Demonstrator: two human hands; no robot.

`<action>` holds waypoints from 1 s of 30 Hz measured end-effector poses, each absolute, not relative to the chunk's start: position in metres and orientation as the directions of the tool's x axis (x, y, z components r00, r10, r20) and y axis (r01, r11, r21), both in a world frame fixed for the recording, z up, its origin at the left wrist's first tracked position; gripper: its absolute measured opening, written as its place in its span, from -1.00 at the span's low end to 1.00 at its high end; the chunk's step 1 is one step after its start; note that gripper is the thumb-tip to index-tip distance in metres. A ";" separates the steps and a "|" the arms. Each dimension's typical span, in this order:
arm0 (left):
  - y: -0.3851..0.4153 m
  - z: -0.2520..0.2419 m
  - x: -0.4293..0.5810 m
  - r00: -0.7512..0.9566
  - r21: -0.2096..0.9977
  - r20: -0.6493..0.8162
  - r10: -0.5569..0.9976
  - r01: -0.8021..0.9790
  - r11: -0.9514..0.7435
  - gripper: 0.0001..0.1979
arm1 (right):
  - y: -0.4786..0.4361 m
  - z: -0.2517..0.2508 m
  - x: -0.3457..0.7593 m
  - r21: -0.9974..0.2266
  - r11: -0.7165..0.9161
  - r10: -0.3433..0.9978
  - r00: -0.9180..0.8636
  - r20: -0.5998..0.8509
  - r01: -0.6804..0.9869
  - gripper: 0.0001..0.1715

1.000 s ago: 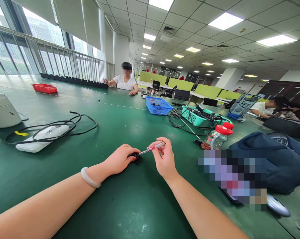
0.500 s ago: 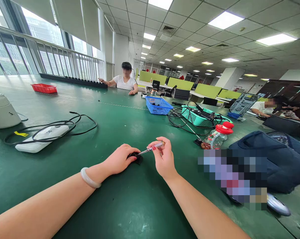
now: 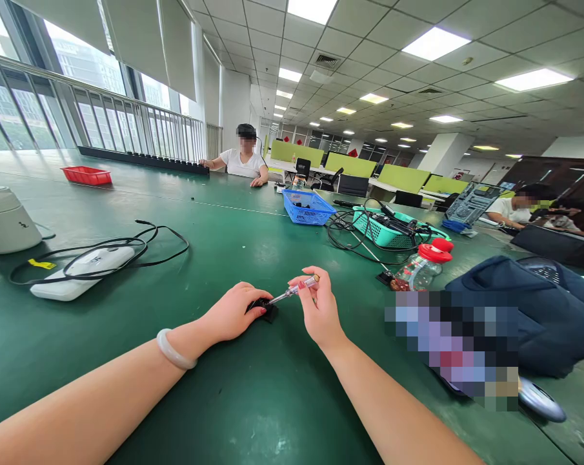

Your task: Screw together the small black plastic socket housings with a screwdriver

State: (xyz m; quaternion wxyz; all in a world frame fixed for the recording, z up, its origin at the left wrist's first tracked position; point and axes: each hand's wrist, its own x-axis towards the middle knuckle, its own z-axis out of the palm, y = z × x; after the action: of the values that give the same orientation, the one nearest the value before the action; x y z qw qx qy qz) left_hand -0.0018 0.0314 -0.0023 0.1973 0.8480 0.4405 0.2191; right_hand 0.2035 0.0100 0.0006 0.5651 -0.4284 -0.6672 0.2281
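Observation:
My left hand [image 3: 234, 311], with a pale bangle [image 3: 174, 349] at the wrist, is closed on a small black part [image 3: 271, 314] that rests on the green tabletop [image 3: 253, 394]. Its fingers cover much of the part, so its exact kind does not show. In my right hand [image 3: 318, 307] is a small screwdriver [image 3: 294, 290] with a clear handle, pinched between thumb and fingers. The shaft slants down to the left, and its tip meets the black part beside my left thumb. Whether a screw sits under the tip is too small to tell.
Left lie a white power bank [image 3: 86, 271] with a black cable, a pale jar [image 3: 6, 219] and a red tray [image 3: 86, 175]. Right are a blue basket [image 3: 308, 210], a green basket [image 3: 376, 227], a red-lidded bottle [image 3: 424, 265] and a dark bag [image 3: 528, 310]. A person [image 3: 246, 158] sits opposite.
The screwdriver and both hands stay in nearly the same place. My left fingers have shifted slightly on the black part, and a little more of it shows.

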 end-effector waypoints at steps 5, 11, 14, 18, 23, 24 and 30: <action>0.032 -0.002 -0.002 0.525 0.532 0.208 0.825 0.647 -0.546 -0.68 | 0.011 0.000 0.205 -0.798 0.504 0.844 0.009 0.536 0.331 -0.75; 0.032 -0.001 -0.002 0.518 0.520 0.201 0.831 0.662 -0.539 -0.70 | 0.011 0.001 0.205 -0.811 0.464 0.861 0.034 0.508 0.357 -0.72; 0.031 -0.001 -0.002 0.505 0.517 0.203 0.839 0.672 -0.530 -0.70 | 0.010 0.002 0.204 -0.810 0.465 0.855 0.054 0.515 0.356 -0.70; 0.031 -0.001 -0.002 0.493 0.513 0.217 0.842 0.677 -0.528 -0.68 | 0.009 0.002 0.204 -0.815 0.462 0.854 0.070 0.515 0.351 -0.67; 0.030 -0.001 -0.002 0.482 0.510 0.204 0.852 0.690 -0.513 -0.63 | 0.009 -0.002 0.202 -0.803 0.492 0.834 0.085 0.546 0.337 -0.62; 0.029 0.000 -0.002 0.479 0.514 0.199 0.855 0.692 -0.508 -0.63 | 0.009 -0.002 0.202 -0.791 0.512 0.819 0.087 0.567 0.334 -0.62; 0.027 0.000 -0.003 0.507 0.529 0.221 0.833 0.656 -0.539 -0.67 | 0.002 0.003 0.200 -0.608 0.704 0.648 0.018 0.762 0.366 -0.70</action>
State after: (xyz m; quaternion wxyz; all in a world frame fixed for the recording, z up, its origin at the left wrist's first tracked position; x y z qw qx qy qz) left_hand -0.0028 0.0275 0.0005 0.1926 0.8465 0.4397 0.2303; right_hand 0.1999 0.0021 0.0025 0.6121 -0.3668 -0.6911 0.1149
